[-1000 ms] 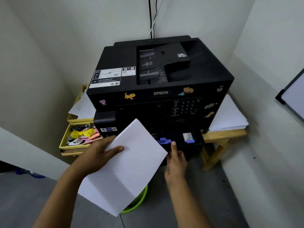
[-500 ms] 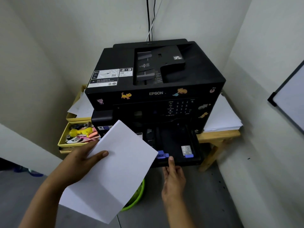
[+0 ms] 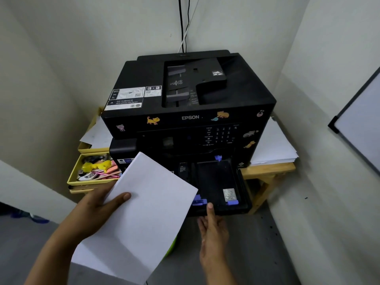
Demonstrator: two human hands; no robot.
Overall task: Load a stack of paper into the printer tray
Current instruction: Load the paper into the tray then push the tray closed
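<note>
A black Epson printer (image 3: 191,95) stands on a wooden table in the room's corner. Its black paper tray (image 3: 242,194) is pulled out at the front, with blue guides and no paper inside. My left hand (image 3: 96,210) grips a stack of white paper (image 3: 144,212) by its left edge, thumb on top, held tilted in front of the tray's left part. My right hand (image 3: 212,229) is below the tray's front edge, its thumb resting on that edge and its fingers under it.
A yellow open drawer (image 3: 72,177) with pens and small items sits left of the printer. Loose white sheets (image 3: 273,149) lie on the table to the right. A whiteboard (image 3: 362,124) hangs on the right wall. A green object shows under the paper.
The tray has slid out toward me with my right hand on its front edge. My left hand with the paper has drawn back and lower.
</note>
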